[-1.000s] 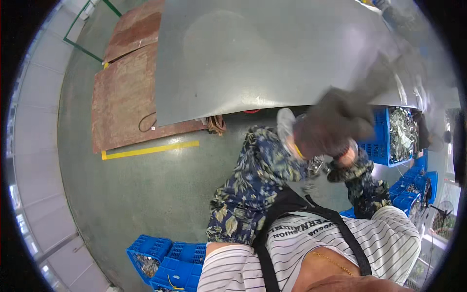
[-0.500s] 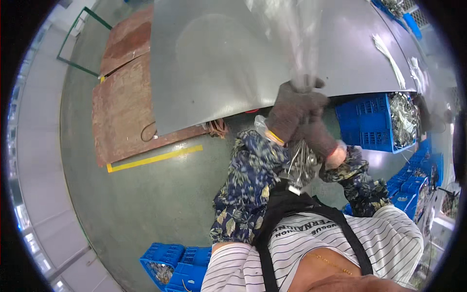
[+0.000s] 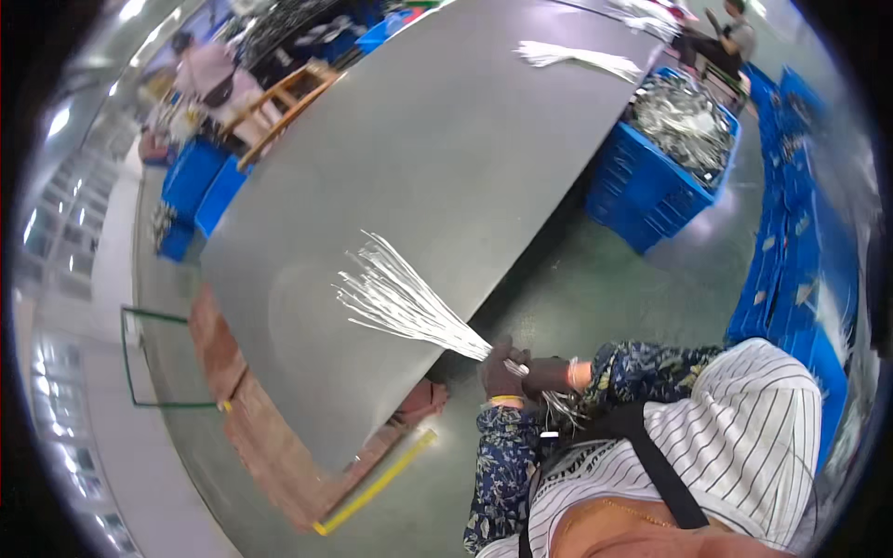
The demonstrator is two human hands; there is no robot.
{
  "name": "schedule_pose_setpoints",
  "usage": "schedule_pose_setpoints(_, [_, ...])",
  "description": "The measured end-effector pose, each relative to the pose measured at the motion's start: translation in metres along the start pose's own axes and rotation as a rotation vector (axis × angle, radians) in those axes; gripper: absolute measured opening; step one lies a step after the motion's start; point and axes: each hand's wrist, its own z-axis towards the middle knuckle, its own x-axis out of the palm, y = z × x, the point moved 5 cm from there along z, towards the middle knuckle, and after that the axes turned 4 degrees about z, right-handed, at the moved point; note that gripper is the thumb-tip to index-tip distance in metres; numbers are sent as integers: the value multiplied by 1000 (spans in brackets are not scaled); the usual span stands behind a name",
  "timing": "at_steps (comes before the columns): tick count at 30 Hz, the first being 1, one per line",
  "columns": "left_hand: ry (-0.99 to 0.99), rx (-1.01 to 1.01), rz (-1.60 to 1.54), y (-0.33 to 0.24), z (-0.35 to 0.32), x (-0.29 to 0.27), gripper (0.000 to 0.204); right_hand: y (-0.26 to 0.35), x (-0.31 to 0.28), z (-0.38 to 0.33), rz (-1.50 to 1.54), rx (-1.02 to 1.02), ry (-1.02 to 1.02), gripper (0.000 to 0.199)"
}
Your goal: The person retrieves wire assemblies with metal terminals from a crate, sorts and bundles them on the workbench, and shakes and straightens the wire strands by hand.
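1. Both gloved hands are clamped shut round the base of a bundle of thin white strips (image 3: 400,302). The left hand (image 3: 499,372) wraps it low and the right hand (image 3: 539,375) sits just behind, touching it. No gap in either grip that I can see.

2. The bundle fans out toward 10 o'clock from the hands, with the loose ends lying over the near edge of the big grey table (image 3: 437,167). A short tuft of ends pokes out the back, toward the person's chest.

3. What's changed: half a second ago the hands were up against the table edge with the strips barely showing. Now the view has swung, the whole tabletop is in sight and the fan is spread out over it. So the bundle looks gathered and is being squared up on the surface, I reckon.

4. Containers: a blue crate (image 3: 665,158) full of shiny strips sits at 2 o'clock beside the table, and more blue crates run down the right edge at 3 o'clock. Another loose bunch of strips (image 3: 577,58) lies at 12 o'clock on the far end.

5. Floor: a yellow tape line (image 3: 377,482) at 7 o'clock next to a brown mat (image 3: 270,446). No labels I can make out.
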Motion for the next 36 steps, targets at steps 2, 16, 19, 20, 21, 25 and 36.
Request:
schedule_pose_setpoints(2, [-12,-328,-385,-18,6,21,10,-2,-9,0,39,-135,-81,45])
schedule_pose_setpoints(16, [610,-435,-740,-187,238,199,33,-68,-260,-98,1048,-822,-929,15])
schedule_pose_setpoints(19, [374,-320,-465,-222,287,264,39,-126,-267,-91,1183,-614,-1022,13])
schedule_pose_setpoints(20, [437,-292,-372,-224,317,282,39,-143,-272,-82,1209,-605,-1052,13])
schedule_pose_setpoints(21, [491,-259,-286,-222,347,295,39,-162,-278,-69,1261,-515,-1025,13])
schedule_pose_setpoints(25, [407,-185,25,-175,453,319,40,-199,-294,-62,1333,-261,-974,15])
schedule_pose_setpoints(36, [150,477,2229,-224,471,447,67,-217,-395,-72,936,-32,-1263,24])
